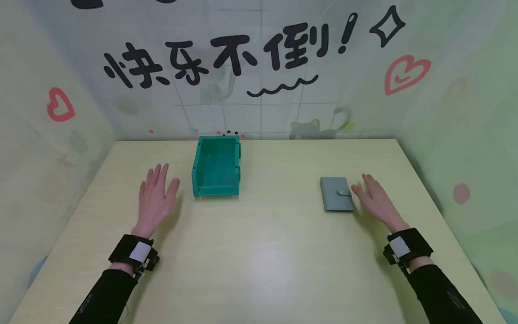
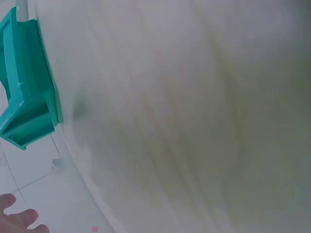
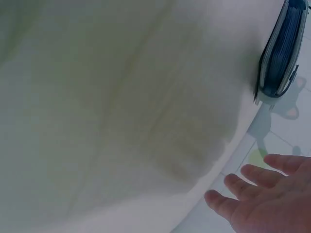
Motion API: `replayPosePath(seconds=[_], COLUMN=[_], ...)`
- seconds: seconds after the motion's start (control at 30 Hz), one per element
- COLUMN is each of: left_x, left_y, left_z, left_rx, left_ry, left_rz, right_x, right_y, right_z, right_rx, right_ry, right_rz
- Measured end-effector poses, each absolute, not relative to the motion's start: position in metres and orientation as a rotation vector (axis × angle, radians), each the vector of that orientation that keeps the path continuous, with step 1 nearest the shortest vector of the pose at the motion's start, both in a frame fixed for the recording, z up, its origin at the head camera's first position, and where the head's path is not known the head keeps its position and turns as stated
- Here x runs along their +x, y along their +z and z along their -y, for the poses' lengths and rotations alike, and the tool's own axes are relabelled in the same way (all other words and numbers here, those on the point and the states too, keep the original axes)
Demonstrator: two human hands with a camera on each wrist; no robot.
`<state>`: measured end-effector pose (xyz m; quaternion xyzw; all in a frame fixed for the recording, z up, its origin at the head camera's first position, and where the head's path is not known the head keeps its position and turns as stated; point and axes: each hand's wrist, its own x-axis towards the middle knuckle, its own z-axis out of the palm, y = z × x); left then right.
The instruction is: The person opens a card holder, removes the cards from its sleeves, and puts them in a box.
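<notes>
A teal open-topped plastic bin (image 1: 216,189) stands on the table, left of the middle; its side also shows in the left wrist view as a teal wall (image 2: 36,63). My left hand (image 1: 154,198) is to the left of the bin, apart from it, fingers straight and holding nothing. Toward the right lies a small grey card holder or notebook (image 1: 337,194) with a snap strap. Its layered edge (image 3: 284,48) shows in the right wrist view. Just right of it is my right hand (image 1: 378,202), fingers extended and nothing held; the thumb is near the strap.
The pale wooden table (image 1: 259,261) is bounded by a printed back wall (image 1: 243,117) with dark lettering. Pale side walls (image 1: 465,148) with hearts and dots rise at left and right. Black bands (image 1: 410,246) with cameras sit on both wrists.
</notes>
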<state>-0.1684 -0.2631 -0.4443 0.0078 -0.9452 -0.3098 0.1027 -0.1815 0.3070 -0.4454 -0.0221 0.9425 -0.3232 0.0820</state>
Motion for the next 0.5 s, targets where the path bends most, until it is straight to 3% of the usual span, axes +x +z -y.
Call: replayPosePath(seconds=[0.2, 0.5], left_x=[-0.161, -0.151], left_y=[-0.447, -0.449], left_z=[0.235, 0.186], left_rx=[-0.044, -0.38], left_ry=[-1.136, -1.197], left_rz=[2.494, 2.436], right_x=[-0.188, -0.197], right_y=[-0.444, -0.451], right_z=[-0.289, -0.269], right_rx=[0.009, -0.013], right_ry=[-0.973, -0.803], right_rz=[-2.811, -2.891])
